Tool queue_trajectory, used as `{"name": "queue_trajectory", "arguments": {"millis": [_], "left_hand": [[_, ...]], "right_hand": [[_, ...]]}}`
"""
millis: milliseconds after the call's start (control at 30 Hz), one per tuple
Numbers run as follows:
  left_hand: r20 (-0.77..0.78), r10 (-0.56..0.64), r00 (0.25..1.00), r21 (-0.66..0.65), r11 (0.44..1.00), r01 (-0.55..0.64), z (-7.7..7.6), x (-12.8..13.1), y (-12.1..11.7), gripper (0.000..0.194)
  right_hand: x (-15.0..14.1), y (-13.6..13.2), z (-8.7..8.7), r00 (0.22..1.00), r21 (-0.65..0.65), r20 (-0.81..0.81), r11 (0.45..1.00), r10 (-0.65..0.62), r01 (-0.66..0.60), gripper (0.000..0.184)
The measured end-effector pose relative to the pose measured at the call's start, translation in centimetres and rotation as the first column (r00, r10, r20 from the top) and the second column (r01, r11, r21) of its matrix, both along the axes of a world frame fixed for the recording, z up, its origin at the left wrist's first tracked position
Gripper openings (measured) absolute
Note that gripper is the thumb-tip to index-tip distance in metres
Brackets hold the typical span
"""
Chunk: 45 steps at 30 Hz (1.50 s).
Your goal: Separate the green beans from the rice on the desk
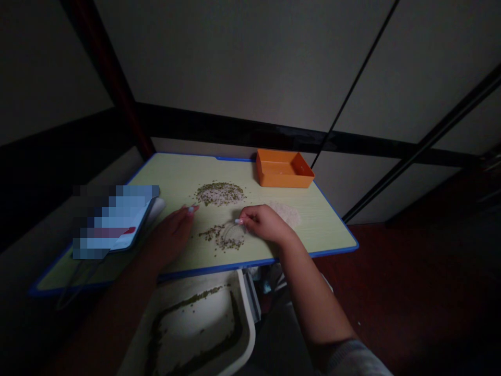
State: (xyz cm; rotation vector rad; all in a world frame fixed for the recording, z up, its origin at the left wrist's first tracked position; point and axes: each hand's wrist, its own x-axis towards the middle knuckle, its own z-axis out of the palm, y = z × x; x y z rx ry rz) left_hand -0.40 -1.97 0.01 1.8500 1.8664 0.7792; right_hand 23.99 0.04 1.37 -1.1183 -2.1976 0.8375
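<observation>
My right hand (260, 222) is closed in a pinch at the edge of a clear, round-edged piece (230, 232). Whether that piece is a lid or a shallow cup I cannot make out. It is over a small scatter of green beans and pale grains (215, 233) near the table's front edge. My left hand (178, 230) rests open on the left, fingers stretched forward and nothing visible in them. Just beyond its fingertips lies a larger mixed pile of green beans and pale grains (221, 193). A pile of only pale grains (285, 213) spreads behind my right hand.
An orange open box (287, 180) stands at the table's (324, 224) back right corner. A tablet or phone with a lit screen (121, 219) leans at the left, its cable hanging down. Below the front edge, a white tub (246, 334) holds green beans along its sides.
</observation>
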Motion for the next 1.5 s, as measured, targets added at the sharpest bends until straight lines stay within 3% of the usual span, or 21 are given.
{"name": "queue_trajectory", "arguments": {"millis": [200,433,667,933,1233,1400,1500], "left_hand": [[-0.001,0.008,1.0,-0.049,0.999,-0.008,0.28,0.13,-0.1,0.059],[0.014,0.003,1.0,-0.04,0.999,-0.002,0.17,0.13,-0.05,0.062],[0.031,-0.013,0.999,-0.003,1.0,0.013,-0.03,0.12,-0.02,0.058],[0.013,-0.015,1.0,-0.034,0.999,0.015,-0.21,-0.05,0.03,0.058],[0.011,0.005,1.0,-0.059,0.998,-0.004,0.34,0.34,-0.23,0.059],[0.014,0.004,1.0,-0.067,0.998,-0.003,0.42,0.28,-0.26,0.057],[0.0,0.004,1.0,-0.069,0.998,-0.004,0.19,0.16,-0.03,0.059]], "right_hand": [[0.05,0.06,0.06,0.994,0.059,-0.001,0.992,-0.111,0.111,0.018],[0.01,-0.03,0.12,1.0,-0.003,0.004,1.0,0.011,-0.011,0.021],[0.16,0.28,-0.18,0.994,0.062,0.007,0.992,-0.112,0.111,0.019],[0.13,-0.05,-0.04,0.997,-0.084,-0.051,0.995,0.058,-0.063,0.019],[0.18,0.1,-0.08,0.999,-0.026,-0.025,0.999,-0.03,0.03,0.021],[0.06,-0.22,0.17,0.99,-0.168,-0.101,0.979,0.095,-0.111,0.018],[0.07,-0.14,0.0,0.991,-0.16,-0.066,0.979,0.119,-0.128,0.018]]}}
